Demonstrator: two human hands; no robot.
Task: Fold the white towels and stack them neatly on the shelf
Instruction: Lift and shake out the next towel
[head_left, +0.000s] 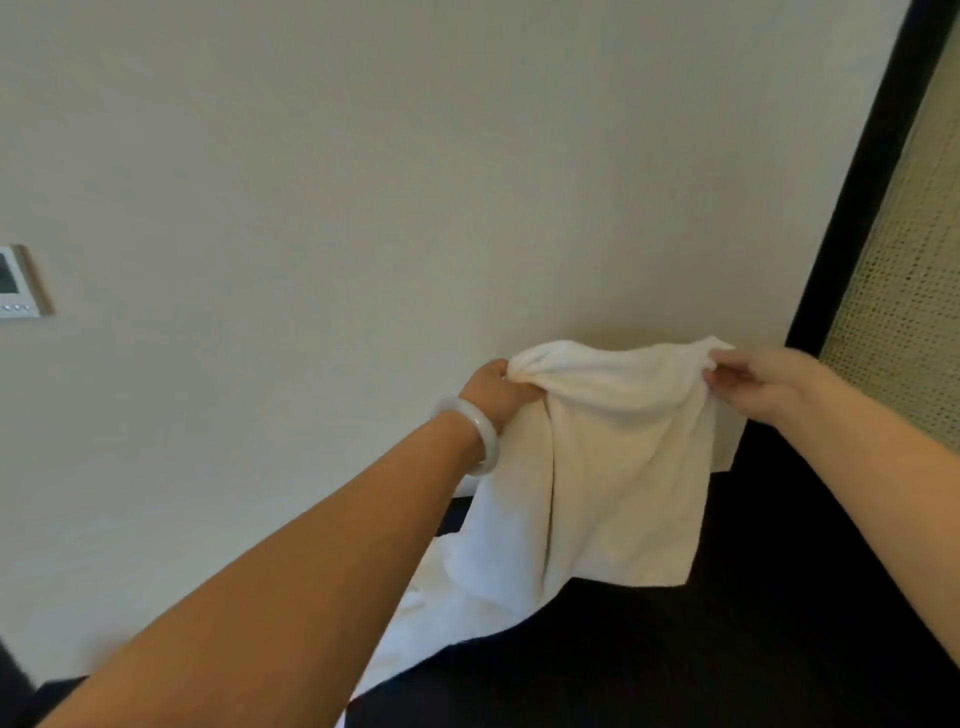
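Both grips pinching white towel (618, 457) corners, left hand (496, 392), right hand (753, 379), arms outstretched

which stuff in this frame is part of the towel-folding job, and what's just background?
Part of the job:
- held white towel, hanging from its top corners
- left hand, grip bunched on one corner
- right hand, pinching the other corner
- more white cloth lying below on the dark surface

Just there:
- wall panel
- pale bracelet on the left wrist
- woven screen
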